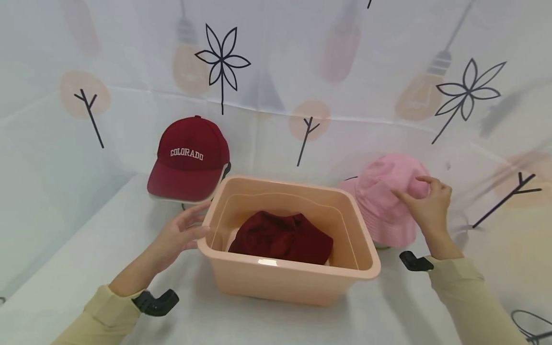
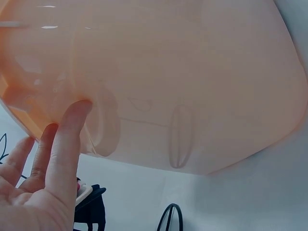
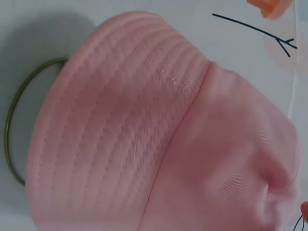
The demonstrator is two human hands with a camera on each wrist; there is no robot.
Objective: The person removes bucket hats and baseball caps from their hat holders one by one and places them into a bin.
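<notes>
A peach plastic basin [image 1: 289, 282] stands in the middle of the white table, with a dark red cloth hat [image 1: 280, 237] lying inside it. My left hand [image 1: 181, 235] is at the basin's left end; in the left wrist view its fingers [image 2: 70, 130] are extended against the smooth wall. On the right sits a pink hat [image 1: 384, 196] with a stitched brim, over a stand whose brass-coloured ring [image 3: 10, 125] shows below the brim. My right hand [image 1: 431, 203] is at the hat's crown, thumb and forefinger spread apart with pink cloth visible in the gap.
Behind the basin's left end, a dark red COLORADO cap [image 1: 189, 158] rests on a stand. A white patterned curtain [image 1: 267, 72] hangs along the back. Black wire [image 1: 534, 330] shows at the lower right edge.
</notes>
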